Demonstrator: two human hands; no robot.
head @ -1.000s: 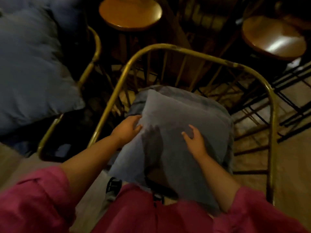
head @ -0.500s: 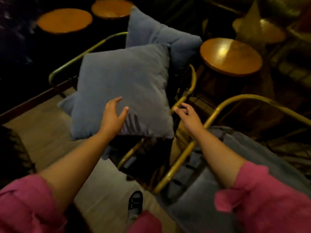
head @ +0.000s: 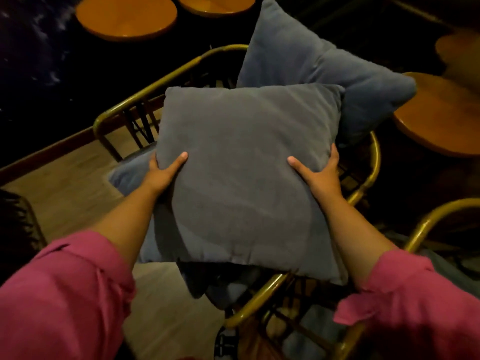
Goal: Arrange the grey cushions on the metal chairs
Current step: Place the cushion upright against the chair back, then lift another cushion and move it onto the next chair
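Observation:
A square grey cushion [head: 244, 162] fills the middle of the view, above a gold metal chair [head: 145, 92]. My left hand [head: 162, 172] grips its left edge, thumb on top. My right hand [head: 318, 175] grips its right edge the same way. A second grey cushion [head: 311, 63] stands on edge behind it at the chair's far side. Another grey cushion [head: 130, 170] lies underneath on the seat, mostly hidden. A second gold metal chair [head: 428, 219] with grey fabric [head: 446, 263] on it shows at the lower right.
Round wooden tabletops stand at the back left [head: 127, 18], back centre [head: 215, 5] and right [head: 439, 118]. Pale wooden floor [head: 59, 193] lies to the left, bounded by a dark skirting. A dark shoe [head: 224, 341] is visible near the bottom edge.
I turned from the right chair to the left one. Both hands, open half a second ago, now grip the front cushion by its sides.

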